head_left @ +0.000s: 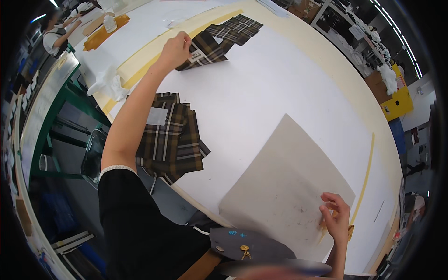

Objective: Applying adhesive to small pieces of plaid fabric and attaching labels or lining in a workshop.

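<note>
My left hand [176, 49] reaches far across the white table [261, 88] and pinches the edge of a dark plaid fabric piece [210, 50] with a small white label on it. More plaid pieces [238, 27] lie just beyond it. My right hand [336, 217] rests on the near right corner of a large grey cardboard sheet [284, 186], fingers curled around a small yellow object; what it is cannot be told. A stack of plaid fabric pieces [175, 140] lies at the table's near left edge, under my left forearm.
A yellow tape line [366, 172] runs along the table's right side. Crumpled white material [109, 84] lies at the left edge. Another person [56, 35] works at the far left. A green-framed bench [46, 116] stands left of the table. Cardboard boxes and a yellow cabinet [399, 100] stand at right.
</note>
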Tool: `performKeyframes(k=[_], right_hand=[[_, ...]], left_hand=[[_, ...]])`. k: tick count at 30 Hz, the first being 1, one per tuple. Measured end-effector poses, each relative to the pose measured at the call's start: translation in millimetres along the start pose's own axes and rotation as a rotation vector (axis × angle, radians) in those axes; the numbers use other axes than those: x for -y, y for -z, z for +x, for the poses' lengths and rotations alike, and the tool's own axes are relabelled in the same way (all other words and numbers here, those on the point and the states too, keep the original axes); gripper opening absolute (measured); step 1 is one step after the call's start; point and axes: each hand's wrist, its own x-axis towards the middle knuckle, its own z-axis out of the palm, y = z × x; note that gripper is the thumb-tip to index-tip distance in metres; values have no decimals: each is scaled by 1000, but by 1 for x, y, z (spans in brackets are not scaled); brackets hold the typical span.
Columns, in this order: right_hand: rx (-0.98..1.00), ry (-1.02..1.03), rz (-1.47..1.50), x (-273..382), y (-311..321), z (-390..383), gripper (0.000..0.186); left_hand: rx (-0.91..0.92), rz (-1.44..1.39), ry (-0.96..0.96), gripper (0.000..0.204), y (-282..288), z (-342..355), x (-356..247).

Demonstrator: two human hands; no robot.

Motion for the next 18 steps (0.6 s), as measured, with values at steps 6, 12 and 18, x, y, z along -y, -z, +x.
performKeyframes(k=[6,12,18], right_hand=[[-224,-271,287,-45,1,-31,23],[-208,-294,310,-59,5,-30,21],[-233,-275,303,-61,0,-35,21]], left_hand=[[-100,28,-132,27,3,79,-6],[-465,-179,-198,14,-19,83,-23],[-181,25,-257,17,-55,20,45]])
